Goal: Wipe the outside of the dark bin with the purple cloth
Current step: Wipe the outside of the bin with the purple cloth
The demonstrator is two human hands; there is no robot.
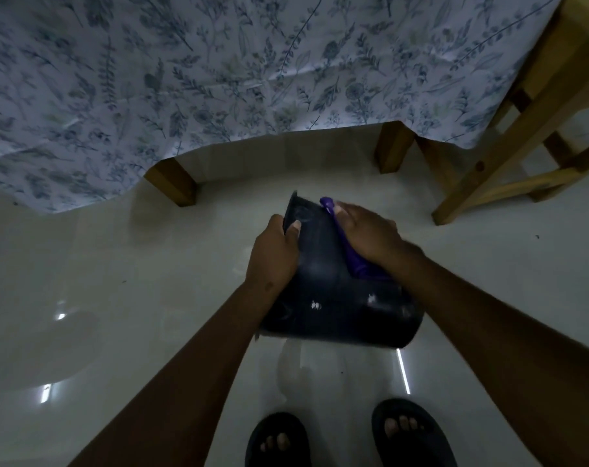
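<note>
Your left hand (274, 252) holds the dark bin (330, 284) in the air above the pale floor (118, 298), tipped so its wider end faces away from you. Left grip: closed on the bin, thumb lying on the upper wall near the far rim, fingers wrapped around the left side and hidden behind it.

Your right hand (367, 235) lies flat on the bin's right upper wall with the purple cloth (352, 261) pressed beneath the palm. Right grip: narrow, closed down on the cloth. Only a strip of cloth shows: a tip sticking out beyond the fingers toward the rim, and a fold emerging below the heel of the hand. The rest is covered.

The bin's inside is not visible. Its near end is a dark edge; I cannot tell whether that is the base. Pale smudges show on the wall nearer you than both grips.

Beyond the grips, a floral tablecloth (219, 79) hangs over a worktop, hiding it apart from the wooden legs (173, 185). A wooden stool (522, 129), far right, is cut off by the frame. Your feet in dark sandals (411, 433) are cropped at the bottom edge. Light is dim; detail is soft.
</note>
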